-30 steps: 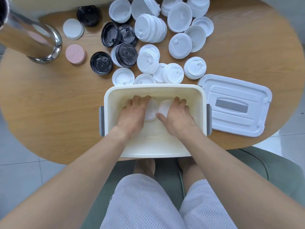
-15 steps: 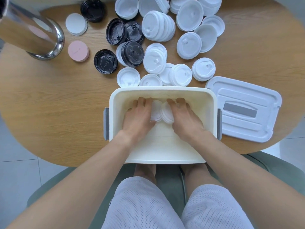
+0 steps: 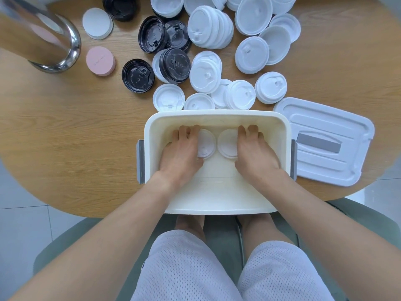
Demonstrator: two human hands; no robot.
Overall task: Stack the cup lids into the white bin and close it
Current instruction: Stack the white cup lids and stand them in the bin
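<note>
The white bin (image 3: 217,118) stands open at the table's near edge, with grey latches on both sides. Both my hands are down inside it. My left hand (image 3: 182,148) rests on a white cup lid (image 3: 207,144) lying on the bin floor. My right hand (image 3: 253,151) rests on a second white lid (image 3: 227,143) beside the first. The two lids lie side by side, nearly touching. Whether the fingers grip or only press them is unclear. The bin's white cover (image 3: 323,140) with a grey handle lies flat to the right of the bin.
Beyond the bin lie several loose white lids (image 3: 208,77) and black lids (image 3: 137,76). A pink lid (image 3: 100,60) and a flat white disc (image 3: 97,23) sit at the far left by a shiny metal cylinder (image 3: 45,46). My knees and a green chair are below.
The two lids were pressed together on edge between my hands. Now my hands have spread apart and the lids lie flat, side by side, on the bin floor.
</note>
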